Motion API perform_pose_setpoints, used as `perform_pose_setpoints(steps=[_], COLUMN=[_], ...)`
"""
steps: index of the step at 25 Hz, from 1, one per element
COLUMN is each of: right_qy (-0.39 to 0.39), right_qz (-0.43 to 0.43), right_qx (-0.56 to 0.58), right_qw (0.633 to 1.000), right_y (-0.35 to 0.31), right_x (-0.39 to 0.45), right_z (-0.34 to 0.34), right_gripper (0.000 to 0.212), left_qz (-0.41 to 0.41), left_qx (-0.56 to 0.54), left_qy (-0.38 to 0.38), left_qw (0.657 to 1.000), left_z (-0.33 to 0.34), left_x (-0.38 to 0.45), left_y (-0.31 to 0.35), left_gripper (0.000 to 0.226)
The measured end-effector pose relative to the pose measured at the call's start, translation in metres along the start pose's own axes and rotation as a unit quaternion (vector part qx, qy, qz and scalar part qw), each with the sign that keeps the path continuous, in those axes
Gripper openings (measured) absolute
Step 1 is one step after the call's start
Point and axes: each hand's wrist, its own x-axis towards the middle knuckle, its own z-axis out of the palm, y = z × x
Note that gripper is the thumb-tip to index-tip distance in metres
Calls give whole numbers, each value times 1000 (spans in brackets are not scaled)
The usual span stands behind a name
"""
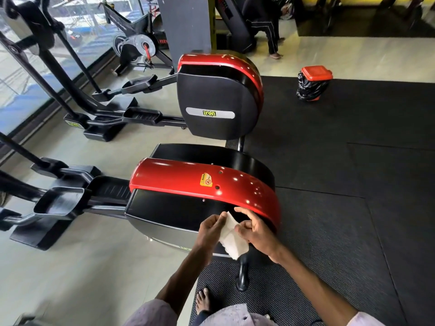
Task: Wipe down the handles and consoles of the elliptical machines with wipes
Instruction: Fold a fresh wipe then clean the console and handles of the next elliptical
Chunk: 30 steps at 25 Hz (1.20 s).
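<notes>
Both hands, left (211, 228) and right (255, 231), pinch one white wipe (231, 238) just before the near elliptical's red housing (188, 182). Fingers curled on its edges, apparently unfolding it for wiping.

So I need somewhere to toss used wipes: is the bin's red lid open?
No, the red lid sits closed on the bin.

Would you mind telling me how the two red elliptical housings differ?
The near housing carries a yellow warning sticker on its red band; the far housing shows an Iron logo plate on its black side. The hands holding the wipe are over the near one. Both are red and black.
</notes>
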Motion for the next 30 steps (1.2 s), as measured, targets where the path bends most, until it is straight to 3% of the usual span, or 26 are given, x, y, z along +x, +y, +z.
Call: perform_pose_setpoints(steps=[4, 6, 10, 13, 16, 18, 21, 25, 28, 30], right_qy=[51, 65, 71, 87, 112, 115, 145, 166, 173, 172], right_qz=[-32, -40, -32, -16, -10, -19, -42, -78, -100, -113], right_qx=[-24, -48, -70, -49, -28, -39, -144, -248, -292, -289], right_qw=[998, 996, 995, 995, 993, 992, 978, 951, 935, 935], right_y=[2, 4, 6, 9, 10, 13, 21, 26, 30, 37], right_x=[0, 0, 0, 1, 1, 1, -1, -9, -17, -24], right_z=[5, 6, 8, 5, 2, -4, -14, -30, -54, -79], right_gripper=[40, 34, 28, 32, 35, 34, 30, 20, 14, 10], left_qz=[-49, -69, -26, 17, 61, 89, 122, 203, 247, 243], left_qx=[-43, -60, -23, -42, 33, 109, 211, 320, 378, 360], left_qy=[-32, 1, 69, 34, -49, -60, 30, 120, 126, 83], left_qw=[997, 996, 997, 998, 996, 988, 969, 918, 883, 897], left_z=[-4, -5, -2, -1, -1, 4, 21, 41, 56, 75], left_x=[0, -2, -5, -6, -8, -6, 0, 2, 6, 8], left_y=[-7, -12, -11, -6, -5, -10, -16, -25, -32, -33], left_gripper=[45, 52, 49, 49, 42, 35, 25, 16, 17, 15])
